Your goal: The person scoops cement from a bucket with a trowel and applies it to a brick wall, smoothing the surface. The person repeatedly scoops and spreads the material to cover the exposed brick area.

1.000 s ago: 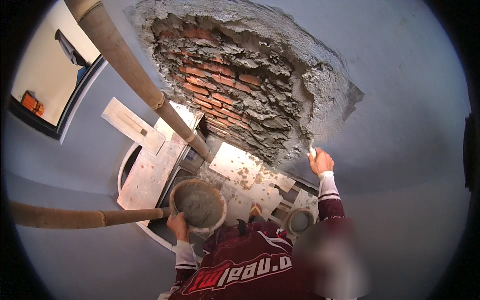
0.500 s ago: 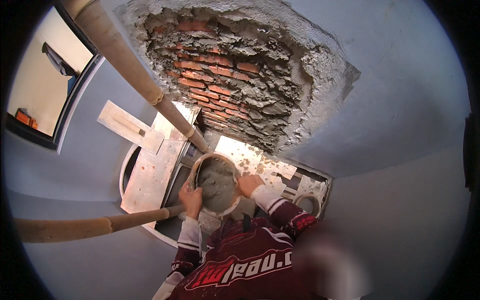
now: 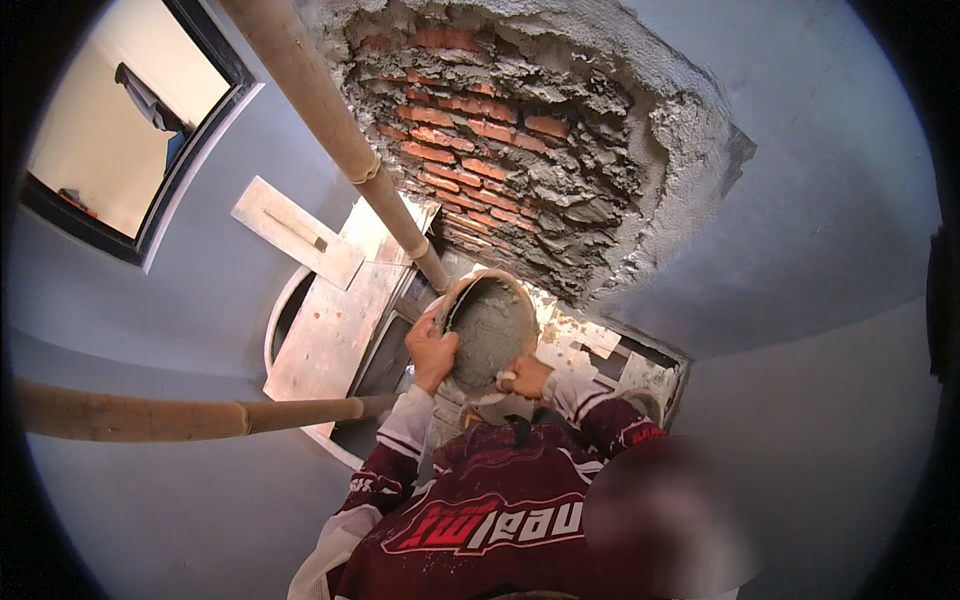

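I hold a round tub [image 3: 487, 274] of wet grey mortar [image 3: 492, 325] in front of my body, below the broken wall patch. My left hand [image 3: 432, 352] is closed round the tub's left rim, thumb on the inner side. At the near right rim, my right hand [image 3: 527, 377] is closed with its fingertips over the edge, by the mortar. The tub's underside is hidden. Beyond it lies the patch of bare red bricks [image 3: 470, 135], its right part covered with rough grey mortar [image 3: 590, 180].
One bamboo pole [image 3: 330, 115] slants down from the top left; another [image 3: 190, 418] crosses at lower left. A wooden float [image 3: 297, 232] lies on boards [image 3: 325, 335] left of the tub. Mortar-spattered boards [image 3: 590, 335] lie to the right. An open window [image 3: 125, 120] is at upper left.
The tub has moved away from my body and slightly right, toward the wall. My right hand has shifted from its right side to the near right rim. The view has swung left.
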Motion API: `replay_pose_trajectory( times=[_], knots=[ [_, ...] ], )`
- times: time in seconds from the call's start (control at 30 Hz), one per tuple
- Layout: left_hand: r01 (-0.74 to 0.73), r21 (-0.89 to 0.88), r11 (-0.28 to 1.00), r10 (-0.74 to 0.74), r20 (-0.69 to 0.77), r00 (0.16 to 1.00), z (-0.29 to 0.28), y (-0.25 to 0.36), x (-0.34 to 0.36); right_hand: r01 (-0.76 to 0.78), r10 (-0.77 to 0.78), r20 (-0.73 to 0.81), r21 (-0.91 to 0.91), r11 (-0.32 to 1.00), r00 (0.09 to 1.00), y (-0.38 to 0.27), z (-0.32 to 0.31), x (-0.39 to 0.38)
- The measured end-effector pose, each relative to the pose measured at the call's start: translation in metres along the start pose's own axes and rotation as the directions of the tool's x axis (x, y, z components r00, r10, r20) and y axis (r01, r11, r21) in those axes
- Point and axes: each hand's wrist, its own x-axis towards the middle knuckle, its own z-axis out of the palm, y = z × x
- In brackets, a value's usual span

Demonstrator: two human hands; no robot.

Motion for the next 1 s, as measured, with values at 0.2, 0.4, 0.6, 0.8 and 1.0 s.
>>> replay_pose_trajectory(
  times=[0.2,0.4,0.6,0.8,1.0],
  knots=[
    [0.155,-0.164,0.974,-0.156,0.007,0.988,-0.012,0.021,-0.005,-0.006,-0.291,-0.311,-0.693,0.721,0.905,-0.005,0.01,-0.032],
    [-0.007,0.077,0.997,0.008,-0.02,1.0,-0.01,0.029,-0.015,-0.195,-0.082,-0.369,-0.652,0.733,0.926,-0.026,-0.043,-0.051],
    [-0.044,0.019,0.999,0.044,0.009,0.999,-0.003,0.024,-0.017,0.029,-0.064,-0.09,-0.35,0.936,0.994,0.019,0.015,0.008],
    [0.12,0.034,0.992,-0.12,-0.017,0.993,-0.019,0.026,-0.023,0.057,-0.434,-0.277,-0.787,0.615,0.858,0.013,0.015,-0.024],
    [0.106,-0.043,0.993,-0.11,-0.081,0.991,-0.002,0.024,-0.032,-0.18,-0.032,-0.284,-0.687,0.704,0.958,-0.019,-0.046,-0.042]
  ],
)
